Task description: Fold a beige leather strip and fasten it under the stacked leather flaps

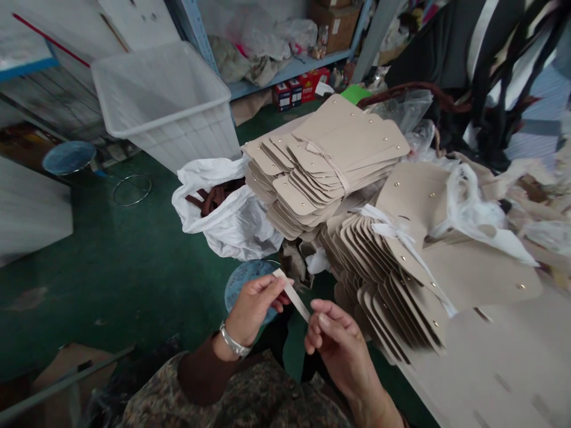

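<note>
My left hand (pixel 254 306) and my right hand (pixel 332 333) hold the two ends of a narrow beige strip (pixel 292 294) between pinched fingertips, low in the middle of the head view. A silver watch band circles my left wrist. Just right of my hands, a tied bundle of beige cut pieces with metal studs (pixel 392 285) fans out on the work table (pixel 491 368). A second tied bundle of the same beige pieces (pixel 321 163) lies farther back.
A white plastic bag with brown straps (pixel 223 211) sits on the green floor (pixel 111 267). Behind it stands a translucent plastic crate (pixel 167 101). A blue round stool (pixel 245 279) is below my hands. Shelves with boxes and bags line the back; dark straps hang top right.
</note>
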The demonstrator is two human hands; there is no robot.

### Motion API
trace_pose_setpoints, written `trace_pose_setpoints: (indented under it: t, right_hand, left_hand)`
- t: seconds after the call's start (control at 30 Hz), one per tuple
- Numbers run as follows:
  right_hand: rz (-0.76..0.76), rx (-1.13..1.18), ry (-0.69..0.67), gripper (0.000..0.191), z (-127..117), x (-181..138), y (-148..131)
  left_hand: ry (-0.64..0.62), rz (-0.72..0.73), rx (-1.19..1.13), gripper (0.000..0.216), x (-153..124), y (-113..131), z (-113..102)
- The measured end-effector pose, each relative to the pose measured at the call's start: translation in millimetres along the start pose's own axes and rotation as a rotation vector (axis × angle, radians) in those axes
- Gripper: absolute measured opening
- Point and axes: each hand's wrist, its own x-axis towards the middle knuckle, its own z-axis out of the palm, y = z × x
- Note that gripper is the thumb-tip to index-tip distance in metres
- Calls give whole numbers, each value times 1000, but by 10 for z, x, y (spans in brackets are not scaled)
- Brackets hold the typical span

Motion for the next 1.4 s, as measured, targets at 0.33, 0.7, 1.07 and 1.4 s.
trace_pose_setpoints:
  t: [0.33, 0.7, 1.07, 1.4]
  right_hand:
    - [-284, -282, 189, 27, -149, -182, -153]
    - [-449, -839, 132, 23, -62, -328, -509]
    - [-550, -1235, -21, 14, -85, -410, -535]
    - [-111, -819, 82, 31, -204, -317, -283]
  left_hand:
    - [-36, 70, 47, 36, -137, 190, 166]
    - [-328, 93, 446, 28, -269, 220, 363]
    - [-396, 131, 750, 28, -316, 156, 343]
    - [-315, 297, 896, 10, -341, 121, 346]
